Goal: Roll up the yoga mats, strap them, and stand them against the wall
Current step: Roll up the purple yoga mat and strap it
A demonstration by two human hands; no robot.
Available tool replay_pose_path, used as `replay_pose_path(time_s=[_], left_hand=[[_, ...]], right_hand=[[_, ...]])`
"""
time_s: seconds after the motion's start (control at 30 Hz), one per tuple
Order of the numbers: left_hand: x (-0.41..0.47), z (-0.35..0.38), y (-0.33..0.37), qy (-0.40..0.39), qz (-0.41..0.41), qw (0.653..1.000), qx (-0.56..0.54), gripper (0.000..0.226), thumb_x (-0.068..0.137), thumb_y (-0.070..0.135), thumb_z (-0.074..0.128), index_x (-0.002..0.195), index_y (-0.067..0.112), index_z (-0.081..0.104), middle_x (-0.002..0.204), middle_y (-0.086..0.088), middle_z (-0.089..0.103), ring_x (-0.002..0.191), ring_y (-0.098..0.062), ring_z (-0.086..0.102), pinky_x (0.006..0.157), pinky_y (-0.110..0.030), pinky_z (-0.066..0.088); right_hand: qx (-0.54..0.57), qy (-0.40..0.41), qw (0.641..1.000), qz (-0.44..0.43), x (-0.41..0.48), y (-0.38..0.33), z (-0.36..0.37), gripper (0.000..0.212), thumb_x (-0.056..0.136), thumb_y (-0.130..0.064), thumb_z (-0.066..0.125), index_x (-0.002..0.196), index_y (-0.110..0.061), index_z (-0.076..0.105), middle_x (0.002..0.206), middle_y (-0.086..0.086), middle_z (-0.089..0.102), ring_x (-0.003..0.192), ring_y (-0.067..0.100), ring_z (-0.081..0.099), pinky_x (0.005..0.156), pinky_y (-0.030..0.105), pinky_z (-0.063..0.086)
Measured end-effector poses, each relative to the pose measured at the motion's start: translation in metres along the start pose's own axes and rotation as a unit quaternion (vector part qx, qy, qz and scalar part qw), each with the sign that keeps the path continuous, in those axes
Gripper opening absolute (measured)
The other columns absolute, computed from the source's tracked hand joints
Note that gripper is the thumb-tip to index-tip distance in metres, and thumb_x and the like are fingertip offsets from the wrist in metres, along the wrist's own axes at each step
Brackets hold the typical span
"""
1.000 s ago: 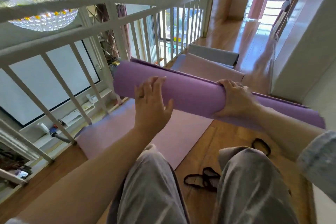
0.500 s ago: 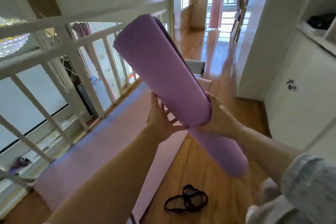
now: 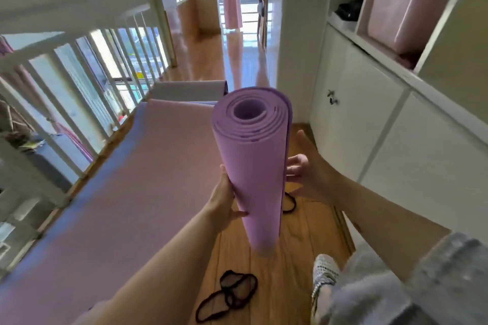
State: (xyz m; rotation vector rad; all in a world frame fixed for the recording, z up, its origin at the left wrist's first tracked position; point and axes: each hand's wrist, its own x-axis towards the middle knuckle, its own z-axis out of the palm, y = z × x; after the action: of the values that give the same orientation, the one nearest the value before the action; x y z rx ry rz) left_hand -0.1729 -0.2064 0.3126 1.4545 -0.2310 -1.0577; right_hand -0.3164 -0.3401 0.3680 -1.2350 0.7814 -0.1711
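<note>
A rolled purple yoga mat (image 3: pixel 253 166) stands upright in front of me, its spiral end facing up and its lower end on or just above the wooden floor. My left hand (image 3: pixel 224 200) grips its left side. My right hand (image 3: pixel 309 174) is at its right side with fingers spread, touching the roll or just off it. A pink mat (image 3: pixel 126 192) lies flat along the railing, and a grey mat (image 3: pixel 190 91) lies beyond it. Black elastic straps (image 3: pixel 232 295) lie on the floor below the roll; another strap (image 3: pixel 290 203) shows behind it.
A white railing (image 3: pixel 66 92) runs along the left over an open drop. White cabinets (image 3: pixel 383 134) and shelves with a pink case (image 3: pixel 406 5) line the right. A white wall corner (image 3: pixel 298 34) stands ahead, with a wooden hallway beyond.
The rolled purple mat has swung from lying across my hands to standing on end. My right hand has loosened from a wrap-around grip to spread fingers at its side.
</note>
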Motion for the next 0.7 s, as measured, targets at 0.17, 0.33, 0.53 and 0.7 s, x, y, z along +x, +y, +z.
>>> replay_pose_path(time_s=[0.17, 0.33, 0.53, 0.7], left_hand=[[0.017, 0.017, -0.023, -0.020, -0.011, 1.000, 0.016, 0.051, 0.100, 0.055, 0.029, 0.140, 0.025, 0.043, 0.142, -0.009, 0.045, 0.128, -0.035, 0.043, 0.094, -0.061, 0.046], [0.028, 0.025, -0.031, -0.020, -0.039, 0.999, 0.021, 0.056, 0.100, 0.057, 0.021, 0.143, 0.025, 0.038, 0.146, -0.007, 0.041, 0.135, -0.035, 0.036, 0.101, -0.062, 0.039], [0.032, 0.029, -0.033, -0.034, -0.039, 0.998, 0.024, 0.077, 0.087, 0.074, 0.016, 0.146, 0.028, 0.035, 0.151, -0.002, 0.035, 0.141, -0.031, 0.028, 0.108, -0.064, 0.029], [0.032, 0.028, -0.016, -0.044, -0.030, 0.996, 0.065, 0.061, 0.096, 0.062, 0.024, 0.144, 0.028, 0.038, 0.147, 0.000, 0.039, 0.136, -0.031, 0.036, 0.100, -0.061, 0.040]], right_hand=[[0.030, 0.029, 0.999, 0.033, 0.011, 0.024, -0.017, 0.107, 0.064, -0.089, 0.043, 0.129, -0.004, 0.052, 0.125, 0.018, 0.060, 0.115, 0.036, 0.057, 0.101, 0.059, 0.042], [0.014, 0.031, 0.999, 0.040, 0.020, 0.040, -0.033, 0.102, 0.061, -0.092, 0.043, 0.117, -0.008, 0.059, 0.110, 0.014, 0.066, 0.105, 0.031, 0.061, 0.092, 0.051, 0.049], [0.001, 0.025, 0.995, 0.094, 0.025, 0.058, -0.039, 0.120, 0.046, -0.097, 0.049, 0.127, -0.008, 0.054, 0.120, 0.016, 0.063, 0.113, 0.034, 0.059, 0.099, 0.058, 0.042], [-0.015, 0.031, 0.996, 0.077, 0.016, 0.044, -0.034, 0.100, 0.057, -0.088, 0.049, 0.131, -0.022, 0.046, 0.130, 0.015, 0.055, 0.124, 0.036, 0.049, 0.102, 0.062, 0.031]])
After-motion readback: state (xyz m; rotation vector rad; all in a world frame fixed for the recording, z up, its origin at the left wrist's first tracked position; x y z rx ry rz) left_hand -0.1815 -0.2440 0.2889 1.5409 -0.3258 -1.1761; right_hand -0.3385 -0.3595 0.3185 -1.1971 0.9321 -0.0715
